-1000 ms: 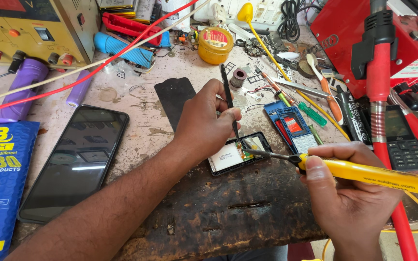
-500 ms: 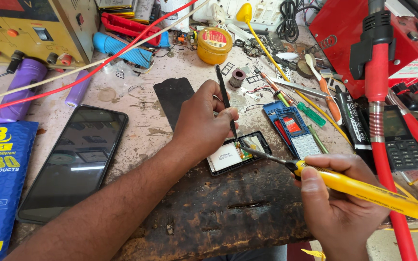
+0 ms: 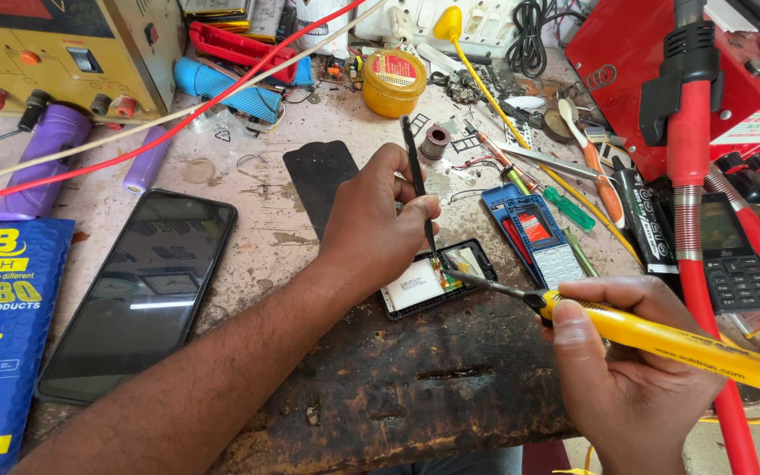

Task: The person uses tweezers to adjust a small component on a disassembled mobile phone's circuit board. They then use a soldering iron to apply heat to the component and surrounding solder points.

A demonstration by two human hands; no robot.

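Head view: soldering iron (image 3: pixel 661 339) tip nearer opened phone (image 3: pixel 437 277).

The opened phone (image 3: pixel 437 280) lies between smartphone (image 3: pixel 138 295), left, and keypad phone (image 3: pixel 534 237), right.

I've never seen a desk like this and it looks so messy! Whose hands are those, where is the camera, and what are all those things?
There is no machine here, only a person's two bare hands. The single picture comes from a camera worn on the person's head, looking down at the work.

The left hand holds thin black tweezers in its grip, pointing down into a small opened phone that lies on a worn dark wooden block.

The right hand holds a yellow soldering iron; its metal tip reaches the same spot inside the phone.

Around them on the stained table lie a big black smartphone, a blue keypad phone shell, a round yellow tin, screwdrivers, purple cylinders, red and white wires, and a blue packet. A red machine stands at the back right.
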